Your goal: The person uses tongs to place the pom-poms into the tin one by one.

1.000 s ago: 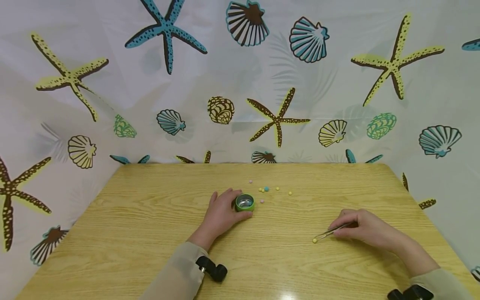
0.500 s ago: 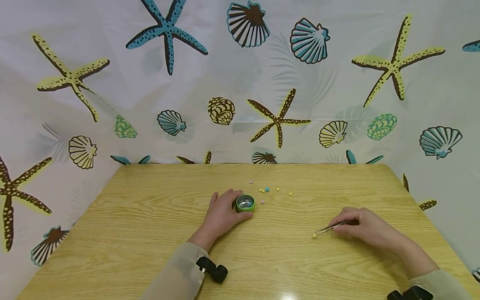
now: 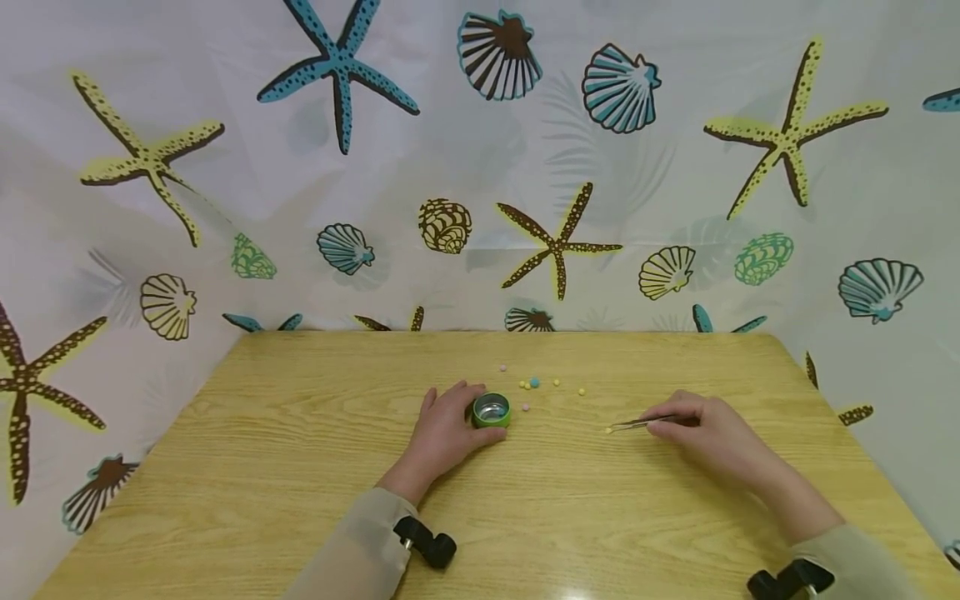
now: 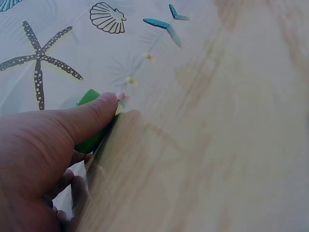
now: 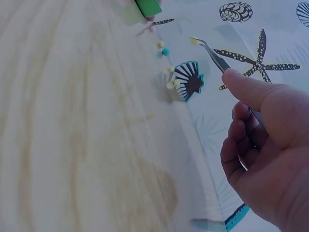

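Observation:
My left hand holds a small round green cup with a shiny metal inside, thumb and fingers curled about its side. In the left wrist view the thumb lies along the green wall. Over the table's right half, my right hand pinches a pair of metal tweezers pointing left. Their bent tips hold a small yellow bead, clearly seen in the right wrist view. The bead is to the right of the cup, apart from it.
Behind and right of the cup lie several small loose beads: a blue bead, a pink bead, a yellow bead and others. The wooden table ends at a hanging cloth printed with shells and starfish.
My right hand has raised the tweezers with the yellow bead and carried them away from me and leftward. The left hand stays at the cup.

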### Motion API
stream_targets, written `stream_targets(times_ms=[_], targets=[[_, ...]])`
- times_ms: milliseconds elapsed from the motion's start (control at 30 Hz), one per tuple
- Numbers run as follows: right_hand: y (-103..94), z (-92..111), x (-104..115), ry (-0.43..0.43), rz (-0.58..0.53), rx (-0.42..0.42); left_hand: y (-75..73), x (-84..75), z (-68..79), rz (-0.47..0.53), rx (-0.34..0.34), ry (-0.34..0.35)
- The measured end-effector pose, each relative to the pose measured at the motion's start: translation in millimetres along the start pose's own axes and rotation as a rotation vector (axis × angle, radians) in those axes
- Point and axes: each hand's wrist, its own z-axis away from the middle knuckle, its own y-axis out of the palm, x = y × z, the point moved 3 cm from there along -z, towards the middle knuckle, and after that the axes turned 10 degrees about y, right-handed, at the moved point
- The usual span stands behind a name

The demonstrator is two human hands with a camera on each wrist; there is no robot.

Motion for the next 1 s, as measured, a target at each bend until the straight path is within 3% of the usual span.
stream_targets(times_ms=[333,600,1000], targets=[[20.3,-18.4,26.0,-0.047,-0.088,-0.080,-0.4,-0.5,0.3,-0.002,-0.008,0.004],[42.3,-33.2,48.6,-0.070,-0.144,-0.084,0.0,-0.2,1.6,0.005,-0.011,0.002],[78.5,-57.8,72.7,-0.061,-0.129,-0.100,0.0,-0.3,1.8,-0.006,-0.008,0.011]])
